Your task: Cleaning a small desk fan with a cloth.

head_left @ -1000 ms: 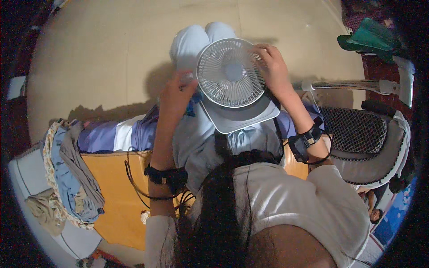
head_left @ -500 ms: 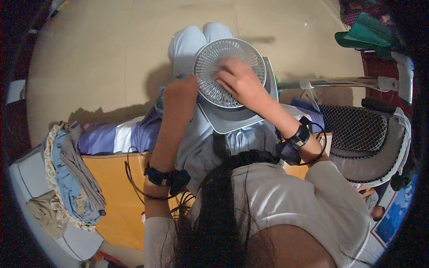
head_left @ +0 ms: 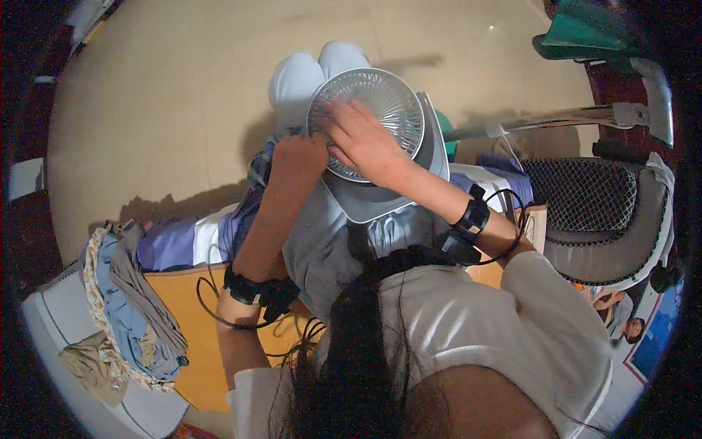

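Observation:
A small fan with a round silver wire grille (head_left: 391,110) and a grey base (head_left: 369,203) lies on my lap, its grille facing up. My right hand (head_left: 362,143) is spread over the left half of the grille, fingers stretched out and slightly blurred. At the grille's left rim is my left hand (head_left: 301,155), fingers curled closed; what they hold, if anything, is hidden. Some blue plaid cloth (head_left: 261,167) shows beside my left wrist. Both wrists wear black bands with cables.
Folded clothes (head_left: 135,307) are piled on the left, beside an orange-brown board (head_left: 190,322). Purple-and-white striped fabric (head_left: 172,244) runs behind it. To the right are a dark mesh-patterned cushioned seat (head_left: 581,201), a horizontal metal pole (head_left: 556,119) and a green object (head_left: 585,33).
My right hand has shifted left and lower across the grille, its fingers straighter now. My left hand stays by the rim. The fan sits slightly farther left in view.

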Demonstrator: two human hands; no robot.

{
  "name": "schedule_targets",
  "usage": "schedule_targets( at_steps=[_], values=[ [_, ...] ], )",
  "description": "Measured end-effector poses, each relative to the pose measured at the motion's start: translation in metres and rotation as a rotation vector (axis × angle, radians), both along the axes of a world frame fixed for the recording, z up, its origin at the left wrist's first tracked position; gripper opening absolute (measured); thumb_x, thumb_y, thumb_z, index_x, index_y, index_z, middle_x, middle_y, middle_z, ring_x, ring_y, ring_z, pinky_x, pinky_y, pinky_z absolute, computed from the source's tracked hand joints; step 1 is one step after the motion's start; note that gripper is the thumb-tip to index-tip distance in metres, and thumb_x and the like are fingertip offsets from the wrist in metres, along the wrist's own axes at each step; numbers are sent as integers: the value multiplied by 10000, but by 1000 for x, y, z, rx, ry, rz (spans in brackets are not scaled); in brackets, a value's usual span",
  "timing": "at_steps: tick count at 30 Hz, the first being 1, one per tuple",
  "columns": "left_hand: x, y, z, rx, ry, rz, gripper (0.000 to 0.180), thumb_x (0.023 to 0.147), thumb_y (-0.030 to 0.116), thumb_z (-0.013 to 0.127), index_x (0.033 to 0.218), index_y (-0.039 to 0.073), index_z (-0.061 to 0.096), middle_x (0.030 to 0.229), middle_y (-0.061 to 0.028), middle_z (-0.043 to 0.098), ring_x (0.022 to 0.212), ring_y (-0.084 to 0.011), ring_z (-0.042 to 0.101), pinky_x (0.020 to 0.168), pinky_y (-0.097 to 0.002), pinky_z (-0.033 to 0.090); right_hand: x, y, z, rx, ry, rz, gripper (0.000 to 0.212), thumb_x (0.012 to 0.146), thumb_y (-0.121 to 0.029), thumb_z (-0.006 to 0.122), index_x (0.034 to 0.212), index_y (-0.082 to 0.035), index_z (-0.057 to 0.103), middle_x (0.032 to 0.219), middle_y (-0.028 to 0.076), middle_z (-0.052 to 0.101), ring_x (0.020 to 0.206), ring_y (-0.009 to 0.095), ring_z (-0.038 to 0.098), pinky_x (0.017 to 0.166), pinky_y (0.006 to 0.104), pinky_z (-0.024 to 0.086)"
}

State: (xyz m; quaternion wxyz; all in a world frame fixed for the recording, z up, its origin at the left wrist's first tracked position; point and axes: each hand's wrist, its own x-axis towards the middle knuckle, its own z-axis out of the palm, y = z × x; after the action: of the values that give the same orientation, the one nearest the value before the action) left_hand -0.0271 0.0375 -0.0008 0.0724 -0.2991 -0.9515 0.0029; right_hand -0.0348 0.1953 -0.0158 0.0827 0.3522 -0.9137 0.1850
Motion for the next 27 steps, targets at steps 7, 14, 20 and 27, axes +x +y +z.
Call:
schedule_targets(
  at_steps=[7,14,20,27],
  values=[
    [1,-6,-9,5,-64,1,64,657,121,553,678,73,517,589,-95,567,580,-235,595,495,-349,466,3,0,4,94,-4,-9,461,729,-191,568,1143,-39,431,1223,135,396,1186,282,330,1004,407,245],
    [-9,-10,-5,164,-209,61,108,740,137,510,695,39,513,583,-147,558,556,-301,580,501,-391,465,2,-1,3,52,2,-15,447,767,-292,513,1133,-39,464,1231,153,403,1207,280,307,1025,415,193],
    [-12,-7,14,136,-286,75,131,748,164,513,740,35,532,616,-156,574,571,-314,582,526,-412,463,1,1,6,-31,-37,21,510,761,-358,521,1189,-89,453,1269,165,363,1217,292,292,1027,436,180],
    [-11,-16,36,119,-393,94,139,716,160,538,804,54,543,626,-149,580,606,-304,591,555,-417,461,0,-2,14,-156,-101,120,590,682,-376,623,1151,-51,470,1293,170,319,1214,320,287,1002,472,217]
  ],
)
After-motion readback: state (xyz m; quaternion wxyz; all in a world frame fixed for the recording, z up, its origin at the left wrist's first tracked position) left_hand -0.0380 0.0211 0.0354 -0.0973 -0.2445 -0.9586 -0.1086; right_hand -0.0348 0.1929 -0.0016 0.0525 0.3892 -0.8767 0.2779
